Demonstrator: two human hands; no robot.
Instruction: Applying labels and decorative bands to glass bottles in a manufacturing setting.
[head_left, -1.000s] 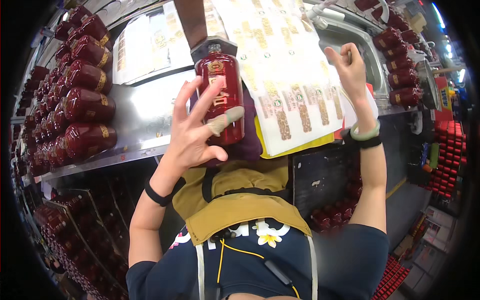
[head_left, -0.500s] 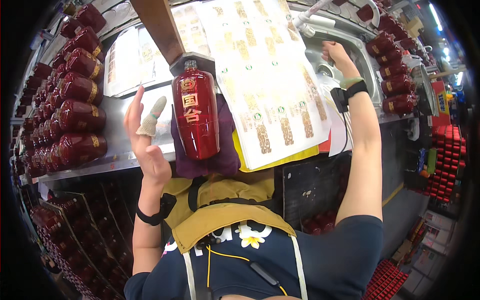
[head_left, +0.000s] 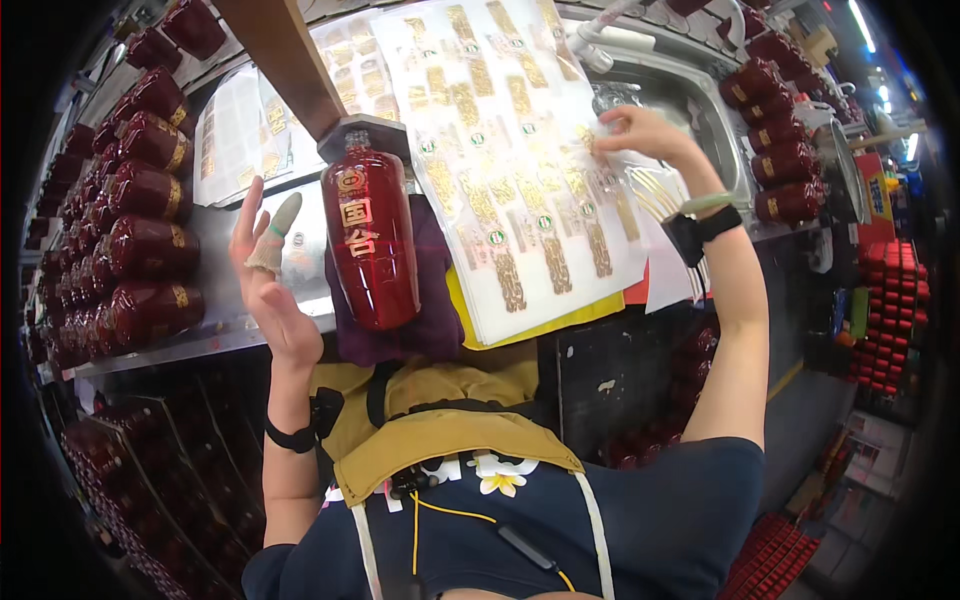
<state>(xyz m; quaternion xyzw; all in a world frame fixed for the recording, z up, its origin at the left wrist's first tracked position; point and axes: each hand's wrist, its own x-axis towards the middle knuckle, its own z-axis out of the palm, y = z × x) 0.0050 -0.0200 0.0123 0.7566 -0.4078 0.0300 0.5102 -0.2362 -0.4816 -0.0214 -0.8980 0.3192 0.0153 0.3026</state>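
A red glass bottle (head_left: 372,240) with gold lettering lies on a dark purple cloth (head_left: 435,290), its neck against a wooden post's block (head_left: 360,132). My left hand (head_left: 278,295) is to its left, fingers stretched and holding nothing; one finger wears a pale knitted finger cover (head_left: 272,240). To the bottle's right lies a stack of white decal sheets (head_left: 480,280) with gold patterns and small green marks. At its far right edge, my right hand (head_left: 650,135) has thumb and fingers drawn together; what is between them, if anything, cannot be made out.
A metal sink (head_left: 715,125) with a white tap (head_left: 592,50) is at the back right. Red bottles stand in rows on the left (head_left: 150,245) and right (head_left: 785,160). A wooden post (head_left: 285,60) rises behind the bottle. Yellow material (head_left: 590,310) shows under the sheets.
My right hand has moved left from over the sink to the edge of the decal sheets. My left hand stays stretched beside the bottle. The view has shifted slightly.
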